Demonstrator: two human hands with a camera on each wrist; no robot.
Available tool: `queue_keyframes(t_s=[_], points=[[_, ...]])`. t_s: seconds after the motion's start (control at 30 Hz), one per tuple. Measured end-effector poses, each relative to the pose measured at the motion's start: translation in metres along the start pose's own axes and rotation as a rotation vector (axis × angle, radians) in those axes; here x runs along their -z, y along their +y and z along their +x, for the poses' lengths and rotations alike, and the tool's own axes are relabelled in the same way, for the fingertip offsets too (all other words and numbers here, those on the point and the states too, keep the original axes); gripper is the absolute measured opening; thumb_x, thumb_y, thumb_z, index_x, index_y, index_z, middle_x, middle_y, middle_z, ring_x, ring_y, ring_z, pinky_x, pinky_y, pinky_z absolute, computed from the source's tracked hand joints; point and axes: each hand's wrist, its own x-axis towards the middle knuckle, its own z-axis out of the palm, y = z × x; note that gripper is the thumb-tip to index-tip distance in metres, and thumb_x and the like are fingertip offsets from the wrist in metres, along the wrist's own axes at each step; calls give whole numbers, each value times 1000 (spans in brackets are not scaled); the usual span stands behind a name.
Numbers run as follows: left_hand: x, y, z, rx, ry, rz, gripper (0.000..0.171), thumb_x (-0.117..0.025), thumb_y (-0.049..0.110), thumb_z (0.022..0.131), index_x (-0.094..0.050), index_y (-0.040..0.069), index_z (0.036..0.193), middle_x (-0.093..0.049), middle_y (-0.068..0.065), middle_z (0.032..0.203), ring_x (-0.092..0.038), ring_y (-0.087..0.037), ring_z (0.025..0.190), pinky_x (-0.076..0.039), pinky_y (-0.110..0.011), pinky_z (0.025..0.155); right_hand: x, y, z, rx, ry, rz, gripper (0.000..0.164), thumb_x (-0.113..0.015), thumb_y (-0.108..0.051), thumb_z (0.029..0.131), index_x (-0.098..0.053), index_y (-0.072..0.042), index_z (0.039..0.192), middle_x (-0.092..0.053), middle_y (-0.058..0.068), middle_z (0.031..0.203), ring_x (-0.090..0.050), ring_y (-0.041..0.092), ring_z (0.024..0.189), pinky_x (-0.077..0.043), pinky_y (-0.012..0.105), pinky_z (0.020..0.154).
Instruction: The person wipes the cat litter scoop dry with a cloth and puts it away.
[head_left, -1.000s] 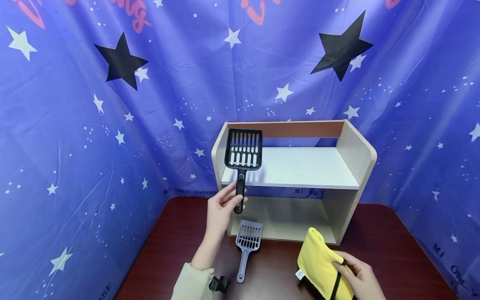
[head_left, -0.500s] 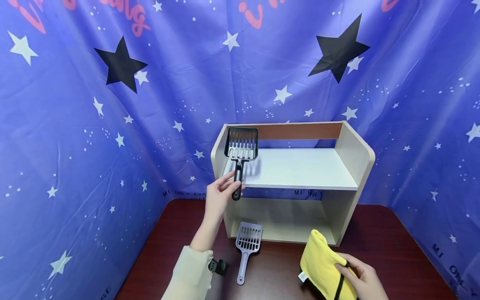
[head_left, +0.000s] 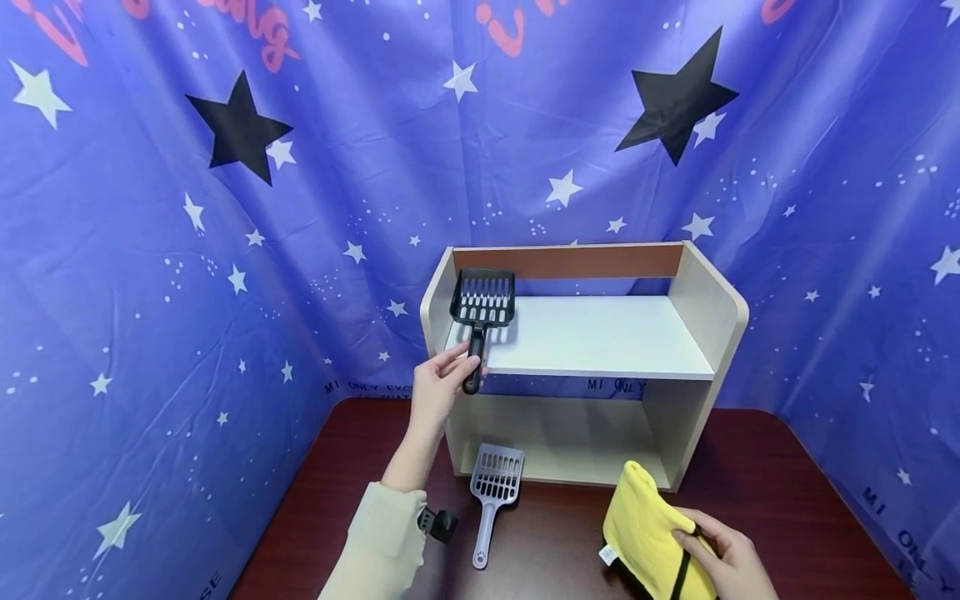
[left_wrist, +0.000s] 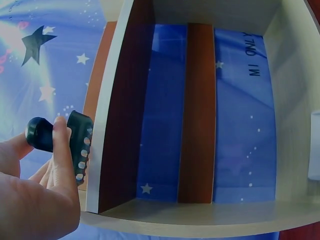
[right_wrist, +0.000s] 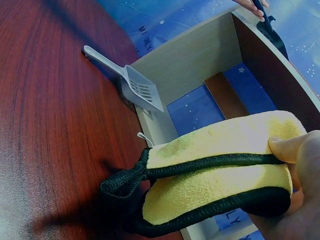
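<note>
My left hand (head_left: pixel 437 387) pinches the handle of a black slotted litter scoop (head_left: pixel 483 298), its head over the left end of the shelf unit's white upper board (head_left: pixel 600 333). In the left wrist view the scoop's slotted edge (left_wrist: pixel 82 150) overlaps the front of that board. On the table in front of the unit lies a grey litter scoop (head_left: pixel 497 479), handle toward me. My right hand (head_left: pixel 723 554) grips a folded yellow cloth (head_left: pixel 645 529) with black trim and a white tag, thumb on top. The right wrist view shows this cloth (right_wrist: pixel 215 135) folded double above the tabletop.
The two-tier shelf unit (head_left: pixel 701 400) stands at the back of the dark red wooden table (head_left: pixel 322 500). A purple-blue curtain (head_left: pixel 337 167) with stars hangs behind and along both sides. A black device (head_left: pixel 438 525) is strapped to the left wrist.
The black scoop has come down from above the unit's top edge to low over the upper board, its head tilting flatter. The yellow cloth has shifted slightly right; the grey scoop stays put.
</note>
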Motion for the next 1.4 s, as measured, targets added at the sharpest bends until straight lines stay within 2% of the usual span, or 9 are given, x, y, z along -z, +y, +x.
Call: queue_keyframes(t_s=[0.13, 0.33, 0.6, 0.7, 0.9, 1.03, 1.17, 1.27, 1.4], points=[[-1, 0, 3, 23, 10, -2, 40, -70, 8, 92, -63, 0, 130, -75, -22, 102, -73, -5, 69, -56, -16, 60, -1, 3, 0, 10, -6, 3, 29, -65, 12, 86, -71, -3, 110, -70, -26, 99, -64, -9, 84, -55, 14, 64], [-3, 0, 5, 73, 13, -41, 37, -67, 9, 94, -62, -5, 129, -73, -25, 109, -73, -7, 73, -60, -20, 68, -1, 6, -2, -109, -43, 66, 30, -64, 7, 90, -73, -15, 109, -70, -26, 94, -66, -2, 74, -57, 23, 56], [-3, -2, 9, 109, 23, -39, 38, -63, 14, 98, -61, -7, 129, -66, -32, 118, -71, -7, 73, -60, -19, 66, -5, 11, -6, 25, -6, 60, 36, -64, 14, 85, -72, -10, 110, -70, -25, 100, -64, -8, 82, -54, 14, 62], [-4, -3, 10, 104, 26, -50, 39, -61, 14, 99, -59, -9, 131, -63, -35, 122, -71, -7, 74, -60, -18, 66, -4, 10, -8, 18, 3, 53, 36, -65, 14, 85, -73, -11, 109, -70, -26, 99, -64, -8, 81, -54, 14, 61], [-3, -3, 9, 45, 22, -53, 39, -52, 15, 104, -57, -12, 130, -60, -40, 124, -71, -7, 75, -60, -17, 66, -5, 8, -10, -24, 20, 42, 34, -65, 12, 85, -73, -11, 109, -70, -25, 98, -65, -7, 80, -55, 16, 60], [1, 0, 4, -7, 28, 13, 38, -48, 15, 105, -58, -14, 128, -63, -40, 117, -71, -6, 73, -59, -17, 64, -8, 6, -11, -26, 25, 16, 31, -66, 11, 85, -73, -7, 109, -70, -26, 98, -65, -8, 81, -55, 16, 61], [5, 4, -2, -62, 45, 164, 36, -50, 17, 105, -63, -10, 124, -70, -35, 105, -75, -16, 77, -60, -19, 63, -10, 4, -8, 2, 35, -27, 28, -68, 11, 84, -72, -3, 108, -69, -27, 99, -63, -10, 84, -53, 12, 64], [8, 8, -7, -88, 48, 255, 34, -53, 17, 103, -65, -7, 124, -72, -30, 105, -76, -25, 84, -61, -22, 65, -10, 3, -7, 15, 37, -34, 27, -68, 11, 84, -72, -2, 107, -69, -27, 99, -63, -11, 85, -53, 10, 65], [11, 10, -11, -73, -6, 241, 39, -62, 12, 97, -60, -8, 130, -69, -31, 114, -76, -25, 89, -62, -26, 71, -10, 1, -6, 10, 30, -18, 27, -67, 11, 84, -72, -2, 108, -69, -26, 99, -63, -11, 85, -54, 12, 65]])
